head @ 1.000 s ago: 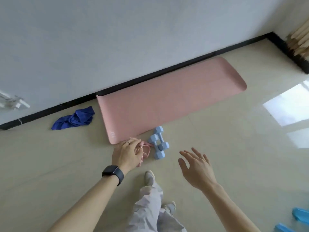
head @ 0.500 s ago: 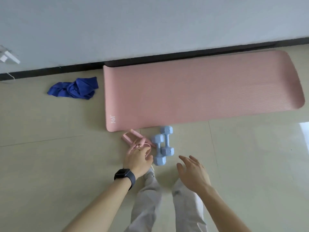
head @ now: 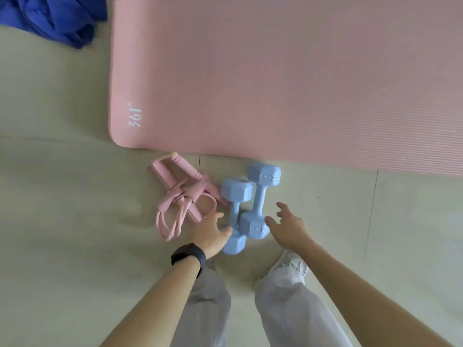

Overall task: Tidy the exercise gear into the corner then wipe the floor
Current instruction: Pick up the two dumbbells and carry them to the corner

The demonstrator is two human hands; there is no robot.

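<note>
**A:** Which step is in hand?

**B:** The tidying, I'd judge, and the gear is not yet gathered. The left hand (head: 210, 234) is spread open and holds nothing, its thumb at the near end of the left dumbbell (head: 235, 209). I cannot tell whether it touches. The right hand (head: 288, 226) is also open with fingers splayed, empty, just beside the near head of the right dumbbell (head: 260, 194).

**A:** Where does the gear lie?

**B:** The two light-blue dumbbells lie side by side on the tiled floor (head: 62, 221), touching. At their 9 o'clock is a bundled pink skipping rope (head: 180, 196). At 12 o'clock the pink exercise mat (head: 275, 78) lies flat and unrolled. A crumpled blue cloth (head: 50, 18) sits at 10 o'clock, well apart, probably for the wiping.

**A:** What does the next move call for?

**B:** Each hand should close round a dumbbell's handle, not its head. The heads are packed tight together, so the fingers need room to slip between.

**A:** Any writing?

**B:** The mat's corner has a white mark, seen turned, that seems to read "361°". Each dumbbell head has an oval stamp, perhaps a weight, too small to read for certain.
</note>
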